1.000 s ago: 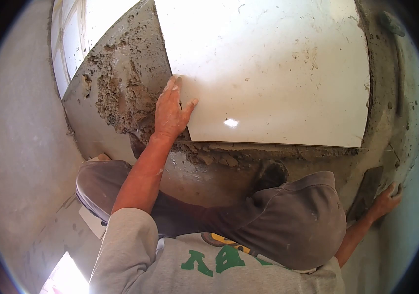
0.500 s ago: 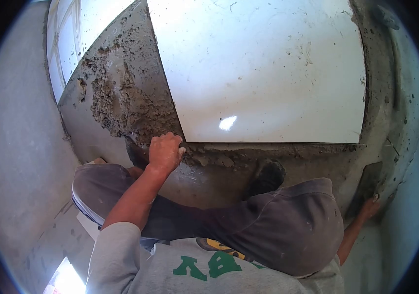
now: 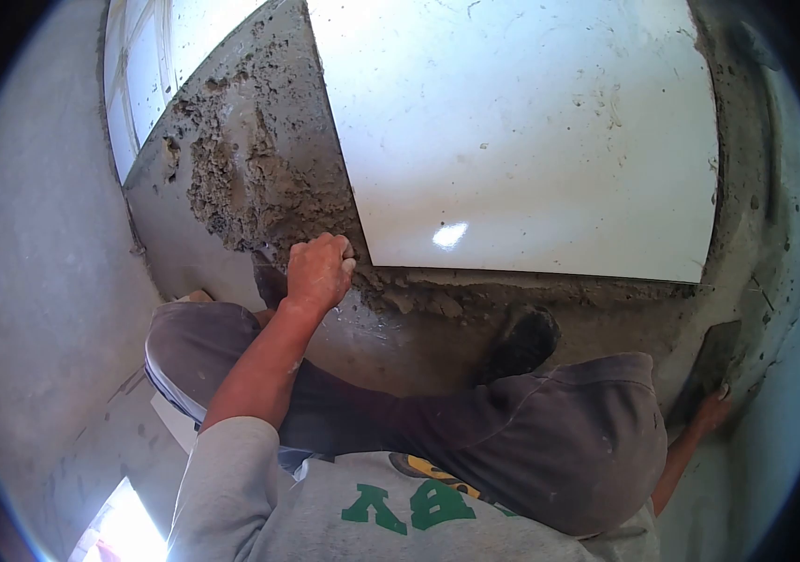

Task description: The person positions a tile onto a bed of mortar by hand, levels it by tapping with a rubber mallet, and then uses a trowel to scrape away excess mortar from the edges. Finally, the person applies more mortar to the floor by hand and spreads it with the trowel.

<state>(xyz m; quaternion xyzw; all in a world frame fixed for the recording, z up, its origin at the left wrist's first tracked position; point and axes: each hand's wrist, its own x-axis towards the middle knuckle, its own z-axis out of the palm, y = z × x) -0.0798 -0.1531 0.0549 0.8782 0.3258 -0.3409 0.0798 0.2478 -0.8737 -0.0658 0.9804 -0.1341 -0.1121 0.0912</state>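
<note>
My left hand (image 3: pixel 319 272) is closed, knuckles up, at the front edge of a patch of wet mortar (image 3: pixel 273 187), left of the near corner of a large white tile (image 3: pixel 531 159). What its fingers hold, if anything, is hidden. Far to the right, my right hand (image 3: pixel 713 409) is wrapped round the side of a dark, flat rectangular trowel (image 3: pixel 709 361) low by the wall. A thin line, perhaps a string, shows just past the tile's near right corner.
A rough mortar strip (image 3: pixel 437 298) runs along the tile's near edge. My dark shoe (image 3: pixel 520 342) rests just in front of it. White tiles (image 3: pixel 147 84) stand at the upper left. Walls rise at left (image 3: pixel 44 215) and right (image 3: pixel 798 281).
The view has shifted, moving the scene slightly right. My left hand has moved a little away from the tile corner, up and left over the mortar. My right hand stays at the trowel.
</note>
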